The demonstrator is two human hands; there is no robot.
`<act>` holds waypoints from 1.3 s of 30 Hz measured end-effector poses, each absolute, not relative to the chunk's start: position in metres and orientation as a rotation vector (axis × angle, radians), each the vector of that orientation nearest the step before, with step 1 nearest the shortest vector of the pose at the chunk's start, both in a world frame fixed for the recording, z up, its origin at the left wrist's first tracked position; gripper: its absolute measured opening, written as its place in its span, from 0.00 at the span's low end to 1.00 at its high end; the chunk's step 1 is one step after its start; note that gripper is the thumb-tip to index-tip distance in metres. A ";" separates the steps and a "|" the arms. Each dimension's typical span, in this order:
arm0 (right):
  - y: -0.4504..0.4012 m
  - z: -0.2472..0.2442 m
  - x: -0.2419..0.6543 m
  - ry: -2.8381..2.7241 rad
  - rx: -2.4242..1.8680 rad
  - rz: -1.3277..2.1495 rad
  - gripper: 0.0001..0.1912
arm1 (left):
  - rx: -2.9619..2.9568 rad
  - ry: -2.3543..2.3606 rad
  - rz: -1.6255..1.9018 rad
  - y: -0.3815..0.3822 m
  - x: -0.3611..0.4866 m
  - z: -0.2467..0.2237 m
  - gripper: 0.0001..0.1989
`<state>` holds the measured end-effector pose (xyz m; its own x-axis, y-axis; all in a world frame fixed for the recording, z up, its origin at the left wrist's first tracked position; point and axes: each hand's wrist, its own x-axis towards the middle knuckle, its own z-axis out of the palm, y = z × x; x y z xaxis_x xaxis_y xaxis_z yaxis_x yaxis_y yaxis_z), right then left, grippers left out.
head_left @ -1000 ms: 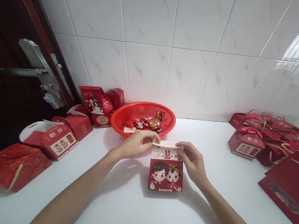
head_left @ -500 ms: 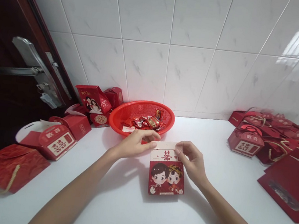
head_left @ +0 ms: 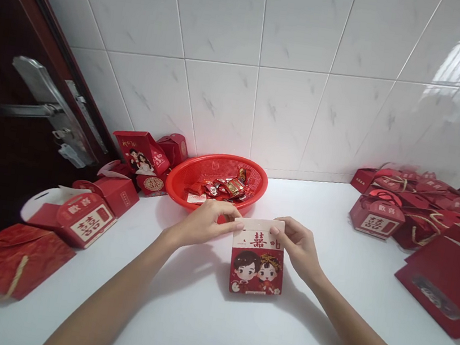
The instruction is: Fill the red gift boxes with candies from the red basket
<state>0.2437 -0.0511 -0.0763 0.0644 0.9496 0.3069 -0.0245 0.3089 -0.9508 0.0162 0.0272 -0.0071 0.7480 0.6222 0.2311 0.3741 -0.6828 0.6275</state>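
Note:
A red and cream wedding candy box (head_left: 258, 262), printed with a cartoon couple and a double-happiness character, is held upright in front of me. My left hand (head_left: 213, 220) pinches its upper left edge, thumb on the front and fingers behind. On the upper right edge, my right hand (head_left: 294, 240) grips in the same way, thumb pressed near the top flap. The fingers behind the box are partly hidden. Just beyond my left hand sits a red plastic basket (head_left: 178, 174) with several wrapped candies (head_left: 234, 187) in it.
Red gift boxes (head_left: 88, 221) and a red bag with a rope handle (head_left: 12, 262) line the left side, beside a dark door (head_left: 11, 50). More red boxes (head_left: 377, 216) crowd the right, with a flat red box (head_left: 448, 277) nearer me. A tiled wall (head_left: 290, 112) stands behind.
The candy box's top flap now lies flatter, in line with its front, and the box has risen slightly. My right thumb has shifted on the front. Both hands keep their grip.

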 end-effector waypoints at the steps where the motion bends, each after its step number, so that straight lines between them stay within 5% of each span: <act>1: -0.051 -0.076 0.244 -1.267 -0.987 0.936 0.17 | 2.394 0.726 0.586 0.027 0.016 -0.007 0.08; 19: -0.049 -0.066 0.261 -1.632 -1.112 0.659 0.21 | 2.283 0.596 0.682 0.030 0.020 -0.017 0.06; 25: -0.063 -0.048 0.285 -1.766 -1.228 0.272 0.18 | 2.275 0.663 0.774 0.031 0.022 -0.023 0.18; 39: -0.172 -0.056 0.401 -0.740 -1.680 -0.184 0.24 | 2.363 0.693 0.528 0.034 0.020 -0.018 0.15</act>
